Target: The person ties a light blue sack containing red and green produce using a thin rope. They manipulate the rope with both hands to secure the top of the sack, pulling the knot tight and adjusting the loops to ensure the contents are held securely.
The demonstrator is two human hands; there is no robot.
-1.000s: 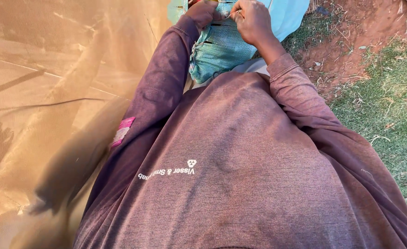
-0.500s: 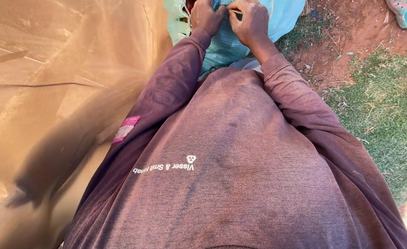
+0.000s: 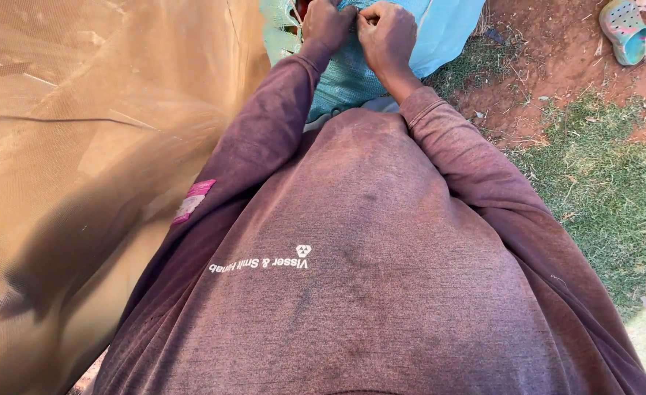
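Fingers of both hands curl shut, pinching the woven turquoise sack at its top edge. Left hand (image 3: 328,23) and right hand (image 3: 387,33) sit knuckle to knuckle, almost touching, at the top of the view. Sack (image 3: 345,80), coarse mesh, hangs against the person's front, above the faded maroon sweater (image 3: 352,278). Fine tan netting (image 3: 81,146) drapes left; grass (image 3: 601,183), red soil and a foam clog (image 3: 624,29) lie right.

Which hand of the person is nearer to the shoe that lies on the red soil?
Right. The right hand grips the turquoise woven sack, on the side toward the shoe. The left hand is beside it, farther away.
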